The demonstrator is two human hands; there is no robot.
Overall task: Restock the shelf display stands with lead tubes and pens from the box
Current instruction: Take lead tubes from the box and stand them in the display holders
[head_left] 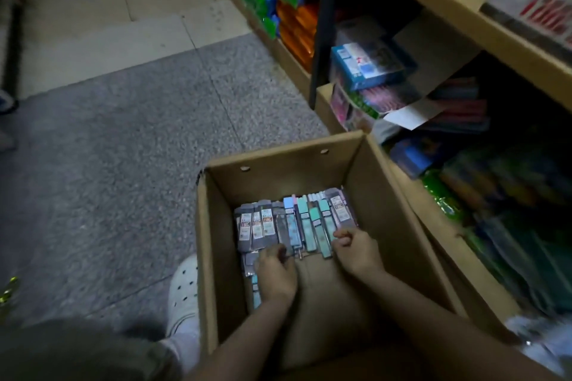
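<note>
**Both hands down in the box of lead tubes**

A cardboard box [309,164] is seen standing open on the grey speckled floor [123,148], just beside the lowest wooden shelf [448,257]. Its bottom is lined with a row of packaged lead tubes [294,223], laid flat side by side: dark grey packs on the left, light blue and mint ones towards the right. A few more packs are tucked along the left wall, partly hidden by the left forearm.

Both hands are lowered into the box at the near ends of the packs. The left hand [276,272] is curled, its fingertips pressed together on the lower edge of a pack in the middle of the row. The right hand [356,249] is closed into a loose fist over the mint packs (whether anything is actually pinched in that grip cannot be told).

A white perforated clog [183,288] is seen on the floor, touching the box's left wall. The shelves on the right are filled with blurred, colourful packaged goods.
</note>
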